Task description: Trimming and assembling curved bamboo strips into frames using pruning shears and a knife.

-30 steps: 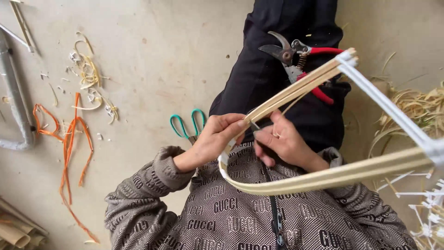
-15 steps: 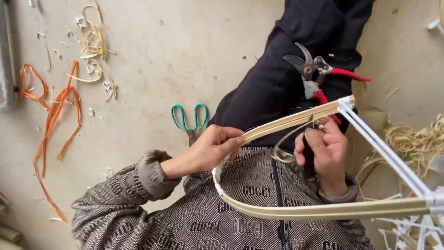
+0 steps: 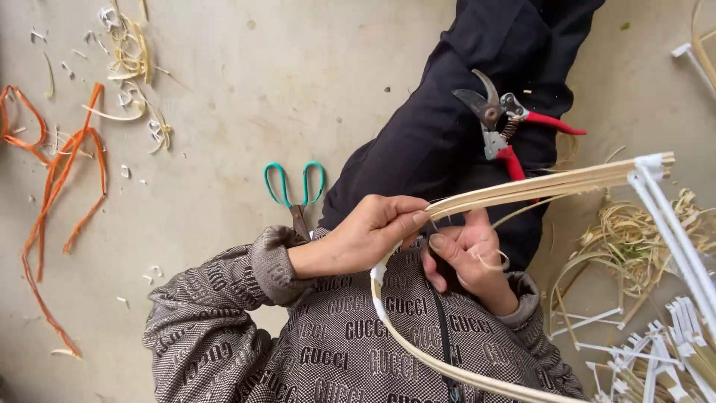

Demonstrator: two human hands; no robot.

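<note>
Bamboo strip bundle (image 3: 552, 185) runs off frame at bottom edge; its curved lower end and the white frame (image 3: 671, 224) at rt are cut off. Scissors (image 3: 296, 195) blades hidden behind the sleeve. Bundle's long axis runs from the hands up-right to the white frame. Left hand (image 3: 369, 235) pinches bundle's near end btwn thumb & fingertips; right hand (image 3: 466, 257) fingers curled, a thin loop of strip across them. Red pruning shears (image 3: 507, 127) lie on the dark trouser leg. Concrete floor (image 3: 224, 97), w/ orange strips (image 3: 67, 179) & shavings.
</note>
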